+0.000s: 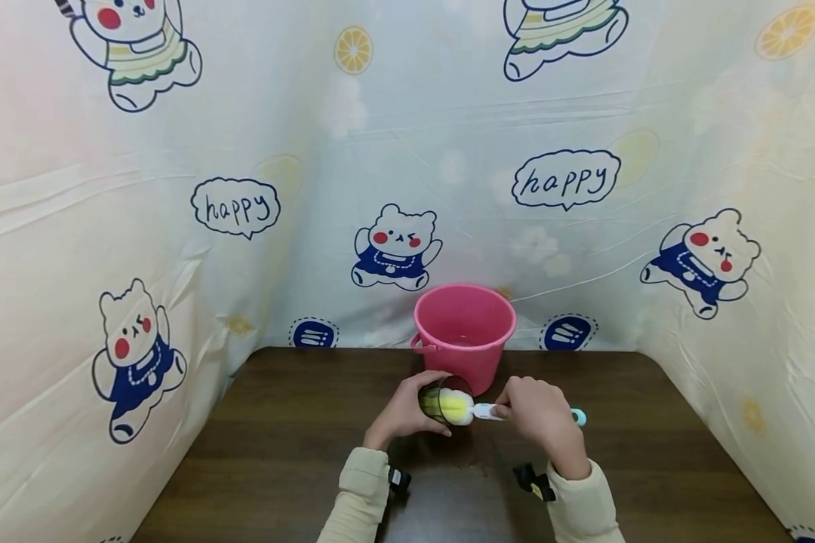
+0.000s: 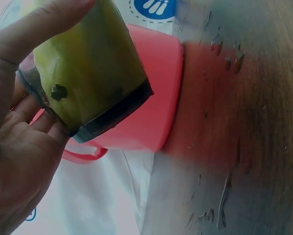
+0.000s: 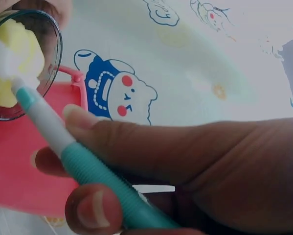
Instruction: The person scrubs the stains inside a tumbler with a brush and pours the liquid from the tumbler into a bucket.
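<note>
My left hand [image 1: 410,407] grips a dark, see-through glass [image 2: 100,73], tipped on its side with its mouth to the right. Inside it sits the yellow and white sponge head of a bottle brush [image 1: 453,406]. My right hand [image 1: 536,415] holds the brush by its white and teal handle [image 3: 100,171], thumb on one side and fingers curled around the other. In the right wrist view the glass rim [image 3: 58,63] encircles the sponge [image 3: 31,54]. Both hands are above the table, just in front of the pink bucket.
The pink bucket [image 1: 465,324] stands at the back of the brown wooden table [image 1: 299,452], its handle hanging at its left side. Water drops [image 2: 228,61] wet the tabletop under the hands. Printed cloth [image 1: 394,136] hangs behind and at both sides.
</note>
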The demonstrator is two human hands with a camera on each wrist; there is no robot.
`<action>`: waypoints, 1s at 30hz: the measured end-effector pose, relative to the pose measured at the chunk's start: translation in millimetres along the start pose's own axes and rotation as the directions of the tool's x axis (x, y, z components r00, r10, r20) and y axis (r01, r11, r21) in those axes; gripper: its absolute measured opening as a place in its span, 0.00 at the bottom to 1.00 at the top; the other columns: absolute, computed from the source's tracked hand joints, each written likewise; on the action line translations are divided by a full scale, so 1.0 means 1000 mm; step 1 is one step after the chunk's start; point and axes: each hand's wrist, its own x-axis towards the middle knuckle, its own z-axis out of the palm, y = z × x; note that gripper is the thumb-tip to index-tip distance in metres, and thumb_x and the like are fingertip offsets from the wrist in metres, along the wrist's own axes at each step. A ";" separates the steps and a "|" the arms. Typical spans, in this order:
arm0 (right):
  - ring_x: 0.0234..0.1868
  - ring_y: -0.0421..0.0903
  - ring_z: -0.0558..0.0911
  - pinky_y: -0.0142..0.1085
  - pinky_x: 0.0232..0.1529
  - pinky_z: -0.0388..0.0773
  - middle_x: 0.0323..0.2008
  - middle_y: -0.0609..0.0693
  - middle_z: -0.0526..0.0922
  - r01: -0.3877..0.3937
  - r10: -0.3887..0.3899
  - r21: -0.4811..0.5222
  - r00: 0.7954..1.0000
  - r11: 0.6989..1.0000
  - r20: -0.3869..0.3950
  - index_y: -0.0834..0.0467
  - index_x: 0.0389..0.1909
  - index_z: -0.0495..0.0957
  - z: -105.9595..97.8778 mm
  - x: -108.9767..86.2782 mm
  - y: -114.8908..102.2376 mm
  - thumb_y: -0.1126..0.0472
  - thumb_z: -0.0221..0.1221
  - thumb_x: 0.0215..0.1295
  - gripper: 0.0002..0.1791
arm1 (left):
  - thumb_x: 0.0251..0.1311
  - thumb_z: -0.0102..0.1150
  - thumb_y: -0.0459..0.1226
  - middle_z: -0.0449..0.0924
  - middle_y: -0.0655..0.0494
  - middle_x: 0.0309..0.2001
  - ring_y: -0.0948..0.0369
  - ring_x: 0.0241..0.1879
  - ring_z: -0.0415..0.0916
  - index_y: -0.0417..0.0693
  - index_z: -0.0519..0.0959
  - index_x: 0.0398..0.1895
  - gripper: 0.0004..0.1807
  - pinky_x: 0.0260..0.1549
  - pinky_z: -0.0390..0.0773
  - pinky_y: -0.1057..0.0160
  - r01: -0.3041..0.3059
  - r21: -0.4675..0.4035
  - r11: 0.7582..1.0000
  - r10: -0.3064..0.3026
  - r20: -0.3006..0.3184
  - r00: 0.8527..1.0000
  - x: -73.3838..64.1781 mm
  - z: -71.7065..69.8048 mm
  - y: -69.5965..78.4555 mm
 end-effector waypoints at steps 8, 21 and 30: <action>0.17 0.43 0.66 0.33 0.19 0.61 0.11 0.44 0.70 -0.047 0.048 0.055 0.998 0.997 -0.030 0.50 0.26 0.90 0.001 0.004 0.003 0.55 0.70 0.63 0.07 | 0.37 0.87 0.37 0.76 0.61 0.66 0.58 0.63 0.72 0.58 0.73 0.69 0.49 0.66 0.73 0.49 -0.010 -0.006 1.000 0.010 -0.028 1.000 -0.001 -0.004 0.003; 0.21 0.42 0.73 0.35 0.23 0.72 0.22 0.42 0.84 -0.016 0.015 0.038 1.000 0.999 0.015 0.52 0.32 0.92 -0.001 0.000 0.006 0.56 0.71 0.61 0.04 | 0.35 0.88 0.37 0.77 0.59 0.64 0.59 0.63 0.73 0.54 0.74 0.68 0.50 0.65 0.74 0.53 -0.006 0.031 0.999 0.005 0.005 1.000 -0.002 0.004 0.001; 0.20 0.44 0.70 0.35 0.21 0.66 0.14 0.43 0.74 -0.062 0.062 0.022 0.998 0.998 0.014 0.51 0.28 0.90 0.002 0.004 0.010 0.56 0.70 0.63 0.06 | 0.34 0.88 0.34 0.76 0.62 0.64 0.60 0.64 0.72 0.55 0.74 0.67 0.50 0.67 0.72 0.51 0.031 0.013 0.999 -0.031 0.006 0.999 0.000 0.004 0.003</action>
